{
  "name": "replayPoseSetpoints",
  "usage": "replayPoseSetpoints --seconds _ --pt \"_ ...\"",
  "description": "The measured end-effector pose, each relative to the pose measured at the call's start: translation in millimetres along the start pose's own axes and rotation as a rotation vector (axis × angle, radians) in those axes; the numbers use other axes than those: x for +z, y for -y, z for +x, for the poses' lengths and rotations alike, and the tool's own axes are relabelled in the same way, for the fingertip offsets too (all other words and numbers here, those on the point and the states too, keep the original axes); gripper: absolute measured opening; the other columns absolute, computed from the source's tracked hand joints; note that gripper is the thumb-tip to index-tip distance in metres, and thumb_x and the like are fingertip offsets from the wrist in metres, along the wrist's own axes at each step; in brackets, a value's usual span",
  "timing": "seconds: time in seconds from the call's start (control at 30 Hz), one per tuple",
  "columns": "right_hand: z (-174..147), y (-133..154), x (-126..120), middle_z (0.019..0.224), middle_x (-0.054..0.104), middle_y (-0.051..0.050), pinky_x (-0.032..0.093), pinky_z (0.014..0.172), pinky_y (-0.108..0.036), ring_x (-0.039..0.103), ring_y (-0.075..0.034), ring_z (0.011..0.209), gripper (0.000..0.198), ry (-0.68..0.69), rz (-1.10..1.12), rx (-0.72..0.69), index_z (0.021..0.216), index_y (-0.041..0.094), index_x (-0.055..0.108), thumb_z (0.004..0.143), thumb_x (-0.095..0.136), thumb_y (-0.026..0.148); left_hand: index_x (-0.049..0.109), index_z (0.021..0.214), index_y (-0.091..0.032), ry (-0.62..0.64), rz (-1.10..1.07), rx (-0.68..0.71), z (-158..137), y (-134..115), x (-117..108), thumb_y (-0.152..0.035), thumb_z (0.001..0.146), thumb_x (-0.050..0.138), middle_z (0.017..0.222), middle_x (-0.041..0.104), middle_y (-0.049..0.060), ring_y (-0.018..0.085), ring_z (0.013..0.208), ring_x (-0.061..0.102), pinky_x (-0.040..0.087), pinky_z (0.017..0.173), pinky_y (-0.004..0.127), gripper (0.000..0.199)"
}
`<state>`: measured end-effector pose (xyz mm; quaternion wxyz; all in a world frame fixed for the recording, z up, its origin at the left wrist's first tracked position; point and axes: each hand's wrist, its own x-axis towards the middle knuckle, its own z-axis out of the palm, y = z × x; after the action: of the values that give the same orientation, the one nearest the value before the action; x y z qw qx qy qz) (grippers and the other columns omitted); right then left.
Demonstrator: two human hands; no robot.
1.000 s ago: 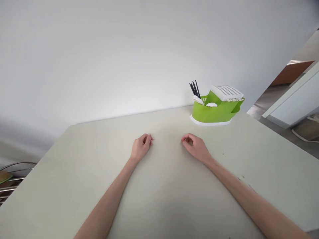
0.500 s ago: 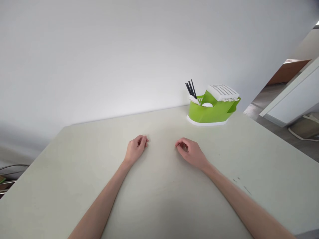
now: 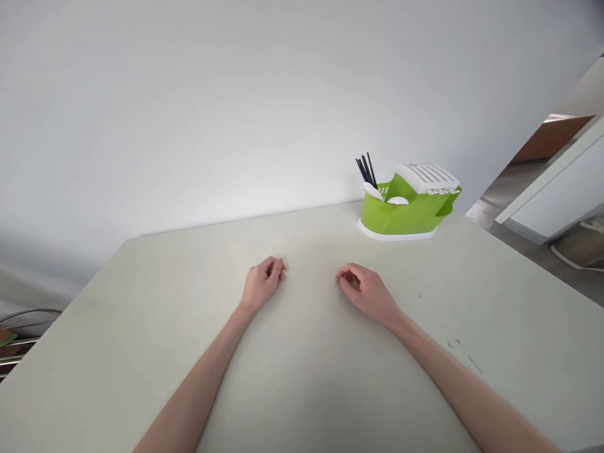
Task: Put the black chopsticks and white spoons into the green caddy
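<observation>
My left hand (image 3: pixel 263 281) rests on the pale table (image 3: pixel 302 365), loosely closed, with its fingers curled and the thumb against the index finger. Nothing shows in it. Across a short gap to the right, my right hand (image 3: pixel 370 291) also lies on the tabletop, fingertips and thumb brought together around a visible hollow that holds nothing. Beyond the right hand stands a green and white utensil holder (image 3: pixel 401 217), touched by neither hand. Black chopsticks (image 3: pixel 367 170) and a white spoon (image 3: pixel 372 190) poke up from its left end. A rounded white piece (image 3: pixel 397 201) sits beside them.
A white wall (image 3: pixel 236 113) rises along the table's far edge. The holder's right part has a slotted white top (image 3: pixel 428 177). Dark marks (image 3: pixel 460 347) are on the table near the right forearm. Past the right edge is a white cabinet-like panel (image 3: pixel 557 195); cables (image 3: pixel 28 311) hang at far left.
The whole scene has shifted slightly to the right in the view. Both hands keep the same place and pose on the table, and the holder stands where it was.
</observation>
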<state>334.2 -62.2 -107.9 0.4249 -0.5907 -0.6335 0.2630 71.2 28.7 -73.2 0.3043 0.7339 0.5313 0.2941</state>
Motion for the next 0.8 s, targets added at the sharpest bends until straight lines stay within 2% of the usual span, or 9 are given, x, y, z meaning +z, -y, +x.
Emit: replayPoseSetpoints --seconds 0.8 --pt "-1.2 0.0 1.5 0.092 0.074 -0.002 0.047 0.069 -0.032 0.064 -0.020 0.079 0.014 -0.002 -0.032 0.000 0.092 0.026 0.067 0.094 0.053 0.030 0.066 0.081 -0.022 -0.002 0.031 0.025 -0.4 5.3 1.1 -0.051 0.102 0.042 0.069 0.067 -0.001 0.013 0.057 0.053 0.043 0.061 0.026 0.043"
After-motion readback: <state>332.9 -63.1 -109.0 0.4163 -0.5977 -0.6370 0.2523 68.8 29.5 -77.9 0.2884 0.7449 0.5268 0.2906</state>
